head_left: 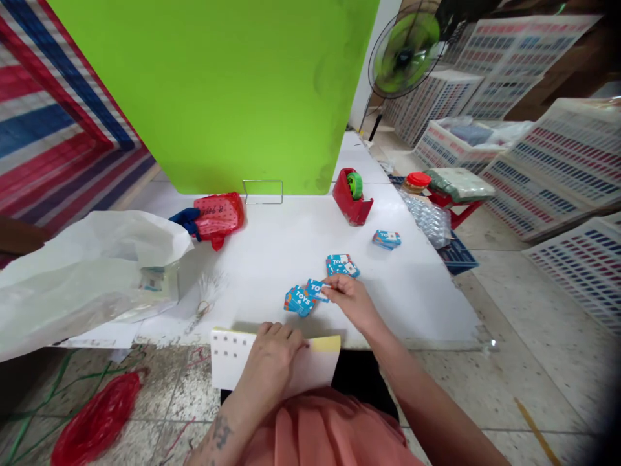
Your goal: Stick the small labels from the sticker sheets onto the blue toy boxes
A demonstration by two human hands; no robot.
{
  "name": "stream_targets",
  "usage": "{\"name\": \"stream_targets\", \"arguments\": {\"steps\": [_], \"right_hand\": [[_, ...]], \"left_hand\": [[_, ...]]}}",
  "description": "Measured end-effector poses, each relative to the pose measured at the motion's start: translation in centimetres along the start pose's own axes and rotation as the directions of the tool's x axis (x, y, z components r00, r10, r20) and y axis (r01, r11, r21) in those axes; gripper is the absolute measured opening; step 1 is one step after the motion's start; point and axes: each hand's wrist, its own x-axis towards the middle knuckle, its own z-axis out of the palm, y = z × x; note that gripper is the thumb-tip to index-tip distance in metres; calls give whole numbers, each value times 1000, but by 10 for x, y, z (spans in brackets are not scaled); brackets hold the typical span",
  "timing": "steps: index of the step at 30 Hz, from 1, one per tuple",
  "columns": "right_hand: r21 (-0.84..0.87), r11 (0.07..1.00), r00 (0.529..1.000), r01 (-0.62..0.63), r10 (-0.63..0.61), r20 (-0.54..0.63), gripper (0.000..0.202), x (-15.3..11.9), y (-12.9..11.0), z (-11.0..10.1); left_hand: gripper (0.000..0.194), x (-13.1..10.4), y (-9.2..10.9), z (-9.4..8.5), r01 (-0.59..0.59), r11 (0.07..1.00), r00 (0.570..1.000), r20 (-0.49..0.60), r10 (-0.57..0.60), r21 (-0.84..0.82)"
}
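Note:
On the white table, a pile of blue TOYS cards (299, 301) lies in front of me, with a second pile (339, 264) just behind and to its right. My right hand (350, 299) pinches one blue card (315, 289) by its right side, over the edge of the nearer pile. My left hand (277, 353) lies over a white sheet with small grey squares (230, 356), its fingers curled over the top edge at the table's front. A yellow strip shows along that edge. A third small stack of blue cards (387, 239) sits farther right.
A red tape dispenser (353, 197) stands at the back right of the table (291, 239). A green panel (218, 97) rises behind. At left are a red packet (218, 217) and a large translucent bag (92, 272). Crates and a fan (405, 57) stand beyond.

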Motion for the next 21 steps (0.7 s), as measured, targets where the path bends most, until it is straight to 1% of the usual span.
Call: {"name": "stream_targets", "arguments": {"steps": [2,4,6,8,9,10,12,13,14,16,18,19,21], "right_hand": [[-71,997,999,-3,0,-43,20,3,3,-20],[-181,983,997,-21,7,-79,24,6,9,-41],[-288,957,997,-40,20,-74,27,8,18,-58],[-388,921,999,-32,13,-50,28,8,26,-69],[-445,895,999,-1,-23,-49,27,7,28,-71],[-507,861,995,46,-87,-58,26,5,28,-71],[-618,771,963,155,-258,-81,22,-3,21,-66],[-654,728,940,205,-332,-75,19,-8,15,-61],[-669,701,925,247,-377,-53,17,-15,7,-54],[-635,691,916,345,-396,67,18,-31,-9,-36],[-576,678,887,457,-390,246,18,-45,-21,-17],[-561,670,874,486,-381,302,18,-50,-24,-9],[-558,661,864,501,-352,359,18,-56,-23,2]], "left_hand": [[15,0,0,-1,10,1000,1000,11,-10,1],[16,1,0,-1,20,1000,1000,16,-20,4],[16,1,0,0,23,1000,1000,15,-23,2],[16,2,0,0,24,1000,1000,10,-24,-1],[16,3,1,1,27,1000,1000,6,-27,-1],[16,3,1,1,34,999,999,2,-34,-2],[16,5,2,2,60,998,998,-8,-60,-8],[16,6,2,2,79,997,997,-14,-79,-15],[16,7,2,3,99,995,995,-19,-100,-22],[16,9,1,4,137,990,990,-29,-138,-36],[16,12,1,7,163,986,986,-34,-165,-44],[16,12,0,8,170,984,985,-33,-171,-48],[16,13,-2,10,170,984,984,-39,-172,-54]]}}
